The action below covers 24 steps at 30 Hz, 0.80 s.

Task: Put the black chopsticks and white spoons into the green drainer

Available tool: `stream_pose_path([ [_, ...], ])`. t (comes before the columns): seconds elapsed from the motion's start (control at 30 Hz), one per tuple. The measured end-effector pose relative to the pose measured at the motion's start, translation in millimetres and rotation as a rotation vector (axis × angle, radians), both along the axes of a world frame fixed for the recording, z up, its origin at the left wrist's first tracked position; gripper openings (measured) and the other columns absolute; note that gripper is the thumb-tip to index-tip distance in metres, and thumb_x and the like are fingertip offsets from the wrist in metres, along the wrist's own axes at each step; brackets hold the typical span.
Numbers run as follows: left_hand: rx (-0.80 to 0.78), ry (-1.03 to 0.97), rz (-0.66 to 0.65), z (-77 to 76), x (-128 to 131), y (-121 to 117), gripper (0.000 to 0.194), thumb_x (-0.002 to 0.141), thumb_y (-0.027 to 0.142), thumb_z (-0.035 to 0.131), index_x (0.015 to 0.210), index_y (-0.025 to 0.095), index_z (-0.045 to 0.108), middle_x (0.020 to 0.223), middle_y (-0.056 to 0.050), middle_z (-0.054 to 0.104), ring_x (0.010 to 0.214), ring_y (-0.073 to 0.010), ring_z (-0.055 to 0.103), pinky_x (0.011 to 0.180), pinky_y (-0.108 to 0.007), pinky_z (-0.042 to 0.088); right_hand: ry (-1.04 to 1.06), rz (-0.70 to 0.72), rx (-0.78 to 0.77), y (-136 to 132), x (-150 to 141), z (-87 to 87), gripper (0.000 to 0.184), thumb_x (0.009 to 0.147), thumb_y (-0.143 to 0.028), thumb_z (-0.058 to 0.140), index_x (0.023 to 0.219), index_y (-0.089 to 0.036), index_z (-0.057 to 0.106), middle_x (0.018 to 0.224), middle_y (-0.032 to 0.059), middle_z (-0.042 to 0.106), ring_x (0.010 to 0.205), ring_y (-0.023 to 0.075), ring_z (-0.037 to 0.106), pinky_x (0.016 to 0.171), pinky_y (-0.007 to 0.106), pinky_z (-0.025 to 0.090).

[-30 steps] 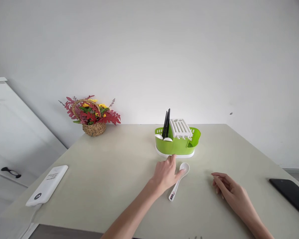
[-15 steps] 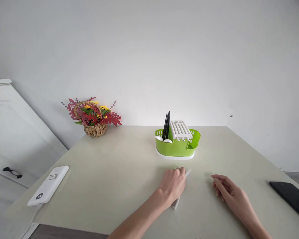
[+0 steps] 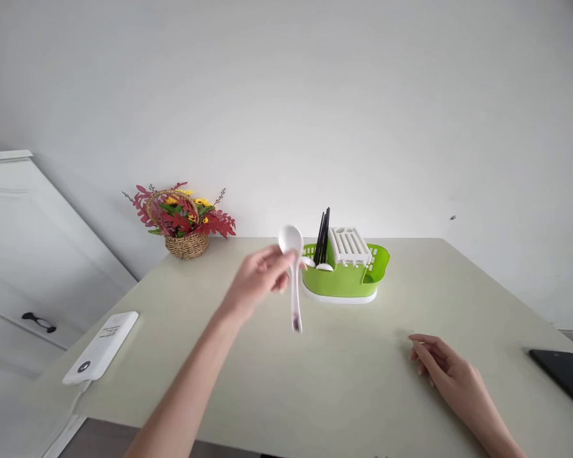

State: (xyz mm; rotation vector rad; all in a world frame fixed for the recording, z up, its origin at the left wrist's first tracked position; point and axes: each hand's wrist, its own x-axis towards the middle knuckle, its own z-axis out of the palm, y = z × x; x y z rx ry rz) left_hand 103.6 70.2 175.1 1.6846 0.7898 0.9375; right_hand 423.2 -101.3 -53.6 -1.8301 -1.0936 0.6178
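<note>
Your left hand [image 3: 260, 273] just lifted the white spoon [image 3: 291, 239] off the table [image 3: 344, 381], pinched bowl-up near the green caddy [image 3: 337, 283], so pickup looks done; your right hand [image 3: 451, 375] sits loosely half-open, empty

Pale table [image 3: 181, 356] against a plain, light grey wall [image 3: 286, 102]
A white cabinet [image 3: 23, 235] with a dark handle [image 3: 39, 322] stands at left; soft light brightens the wall's lower middle, and greyish floor [image 3: 102, 439] shows below the near edge.
</note>
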Motion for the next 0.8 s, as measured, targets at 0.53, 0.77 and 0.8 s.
stream_pose_path([
  [0.53, -0.039, -0.347, 0.231, -50.6, 51.3, 122.4, 0.009, 0.081, 0.024, 0.062, 0.085, 0.017, 0.061, 0.088, -0.006, 0.074, 0.065, -0.0104, 0.065, 0.067, -0.025, 0.056, 0.100, 0.017, -0.026, 1.5, 0.5, -0.5, 0.053, 0.094, -0.066, 0.053, 0.125, -0.024, 0.064, 0.082, 0.0027, 0.071, 0.066, 0.0173, 0.060, 0.063, 0.030, 0.049],
  [0.77, -0.037, -0.306, 0.121, -88.9, 54.2, 119.0, 0.003, 0.079, 0.019, 0.058, 0.080, 0.017, 0.060, 0.086, -0.003, 0.071, 0.060, -0.0077, 0.053, 0.058, -0.022, 0.043, 0.100, 0.019, -0.007, 2.3, -0.3, 2.1, 0.051, 0.093, -0.066, 0.054, 0.119, -0.023, 0.066, 0.082, 0.0034, 0.071, 0.066, 0.0178, 0.061, 0.064, 0.031, 0.049],
  [0.8, -0.038, -0.291, 0.105, -92.0, 54.0, 118.6, 0.003, 0.079, 0.019, 0.059, 0.080, 0.017, 0.061, 0.086, -0.003, 0.070, 0.060, -0.0079, 0.052, 0.058, -0.022, 0.042, 0.097, 0.018, -0.006, 2.5, -0.7, 2.8, 0.052, 0.093, -0.066, 0.054, 0.119, -0.023, 0.066, 0.081, 0.0036, 0.071, 0.065, 0.0178, 0.061, 0.064, 0.031, 0.049],
])
